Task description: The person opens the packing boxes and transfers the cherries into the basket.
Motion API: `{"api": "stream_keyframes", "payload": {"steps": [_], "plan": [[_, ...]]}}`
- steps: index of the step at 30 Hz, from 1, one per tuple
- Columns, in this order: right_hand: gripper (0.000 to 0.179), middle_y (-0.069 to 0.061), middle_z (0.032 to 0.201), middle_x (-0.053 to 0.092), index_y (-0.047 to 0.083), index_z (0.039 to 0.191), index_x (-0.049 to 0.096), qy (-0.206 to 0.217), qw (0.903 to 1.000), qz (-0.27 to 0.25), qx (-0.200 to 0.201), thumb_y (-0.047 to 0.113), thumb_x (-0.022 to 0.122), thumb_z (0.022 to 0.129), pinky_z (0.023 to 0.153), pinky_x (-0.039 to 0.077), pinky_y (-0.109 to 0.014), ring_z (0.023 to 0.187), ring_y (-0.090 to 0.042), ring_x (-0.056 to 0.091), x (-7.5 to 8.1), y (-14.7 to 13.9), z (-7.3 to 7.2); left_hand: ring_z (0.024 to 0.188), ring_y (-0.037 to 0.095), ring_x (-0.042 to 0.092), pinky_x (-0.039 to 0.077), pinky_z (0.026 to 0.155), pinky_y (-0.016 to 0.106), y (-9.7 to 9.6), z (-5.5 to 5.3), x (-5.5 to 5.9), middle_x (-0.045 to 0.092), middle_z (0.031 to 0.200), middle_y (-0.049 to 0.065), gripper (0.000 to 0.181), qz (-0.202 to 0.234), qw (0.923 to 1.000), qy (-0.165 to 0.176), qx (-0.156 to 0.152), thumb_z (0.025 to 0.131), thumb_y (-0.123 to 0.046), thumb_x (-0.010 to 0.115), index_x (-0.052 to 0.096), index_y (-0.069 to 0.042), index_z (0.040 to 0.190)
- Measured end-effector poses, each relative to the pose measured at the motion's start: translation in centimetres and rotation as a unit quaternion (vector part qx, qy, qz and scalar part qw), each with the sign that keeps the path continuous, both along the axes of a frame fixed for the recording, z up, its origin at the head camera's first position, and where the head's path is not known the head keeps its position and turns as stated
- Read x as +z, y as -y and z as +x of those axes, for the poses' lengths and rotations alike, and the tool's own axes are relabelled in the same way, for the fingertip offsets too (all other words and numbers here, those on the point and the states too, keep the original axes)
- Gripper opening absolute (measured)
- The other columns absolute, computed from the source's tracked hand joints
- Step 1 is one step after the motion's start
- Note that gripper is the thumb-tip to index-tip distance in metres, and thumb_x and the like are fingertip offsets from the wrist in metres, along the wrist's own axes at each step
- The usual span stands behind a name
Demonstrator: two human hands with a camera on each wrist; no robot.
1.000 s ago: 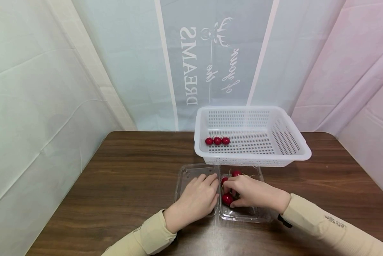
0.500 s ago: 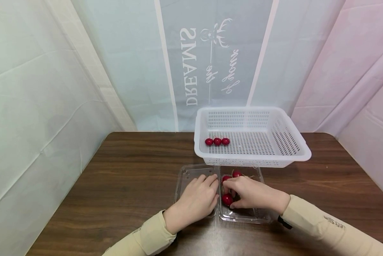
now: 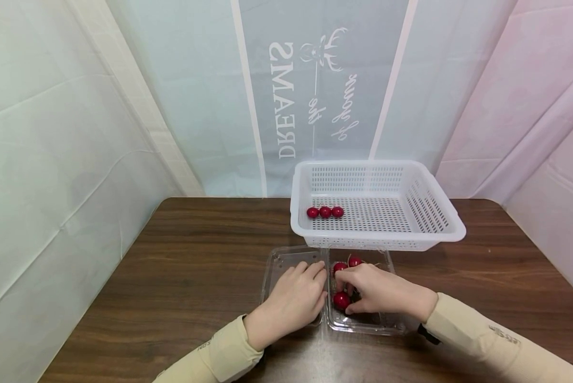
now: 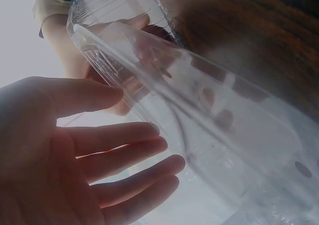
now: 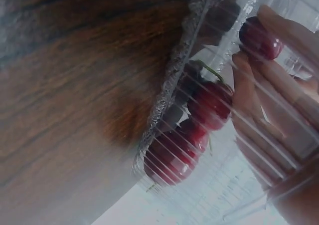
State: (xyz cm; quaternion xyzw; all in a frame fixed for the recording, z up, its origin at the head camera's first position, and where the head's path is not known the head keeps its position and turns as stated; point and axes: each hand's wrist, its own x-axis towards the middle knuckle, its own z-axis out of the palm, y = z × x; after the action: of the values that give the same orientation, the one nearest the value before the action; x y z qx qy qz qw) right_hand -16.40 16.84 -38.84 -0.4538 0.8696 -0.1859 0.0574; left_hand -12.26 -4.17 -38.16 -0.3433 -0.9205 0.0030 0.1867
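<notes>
In the head view my right hand (image 3: 370, 290) reaches into the right half of a hinged clear plastic clamshell box (image 3: 363, 327). It pinches a dark red cherry (image 3: 341, 301) between thumb and fingers; the right wrist view shows this cherry (image 5: 260, 38) through the ribbed wall. Other cherries (image 5: 212, 105) with thin stems lie in the same half, partly hidden by the hand. My left hand (image 3: 293, 295) lies over the box's left half (image 3: 279, 258), fingers extended toward the hinge. The left wrist view shows its fingers (image 4: 124, 157) loosely straight against the clear plastic.
Behind the box stands a white perforated basket (image 3: 382, 234), with three cherries (image 3: 325, 211) in a row at its left. Both sit on a dark wooden table (image 3: 195, 255). A printed curtain (image 3: 315, 106) hangs beyond the table's back edge.
My right hand and the pinched cherry have shifted very slightly toward me and to the right. The left hand has stayed in place.
</notes>
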Motion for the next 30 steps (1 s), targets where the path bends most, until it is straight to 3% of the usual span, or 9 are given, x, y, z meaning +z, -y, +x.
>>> {"api": "stream_keyframes", "payload": {"steps": [17,25,30], "plan": [[0.030,0.007,0.087,0.066,0.014,0.097,0.064,-0.035,0.9980,-0.041,0.034,0.016,0.080,0.071,0.065,0.051,-0.018,0.073,-0.003,0.062,0.8,-0.7,0.0,0.092,0.018,0.060,0.051,0.070,0.031,0.0,0.0,0.0,0.063,0.121,0.005,0.032,-0.002,1.0000,-0.003,0.001,0.085,-0.031,0.064,0.066,-0.009,0.108],[0.028,0.004,0.091,0.068,0.011,0.100,0.068,-0.031,0.9979,-0.047,0.031,0.014,0.078,0.074,0.064,0.052,-0.020,0.073,-0.004,0.063,2.0,-1.0,0.3,0.091,0.018,0.061,0.051,0.069,0.031,-0.1,0.0,-0.1,0.063,0.121,0.006,0.033,-0.003,1.0000,-0.005,0.000,0.085,-0.031,0.064,0.066,-0.009,0.108],[0.028,0.004,0.091,0.067,0.010,0.099,0.068,-0.051,0.9967,-0.057,0.029,0.013,0.078,0.073,0.064,0.052,-0.019,0.074,-0.001,0.061,2.6,-1.3,0.2,0.090,0.018,0.061,0.051,0.069,0.030,-0.1,0.0,-0.1,0.063,0.121,0.006,0.032,-0.002,1.0000,-0.008,-0.002,0.085,-0.031,0.064,0.066,-0.008,0.108]]}}
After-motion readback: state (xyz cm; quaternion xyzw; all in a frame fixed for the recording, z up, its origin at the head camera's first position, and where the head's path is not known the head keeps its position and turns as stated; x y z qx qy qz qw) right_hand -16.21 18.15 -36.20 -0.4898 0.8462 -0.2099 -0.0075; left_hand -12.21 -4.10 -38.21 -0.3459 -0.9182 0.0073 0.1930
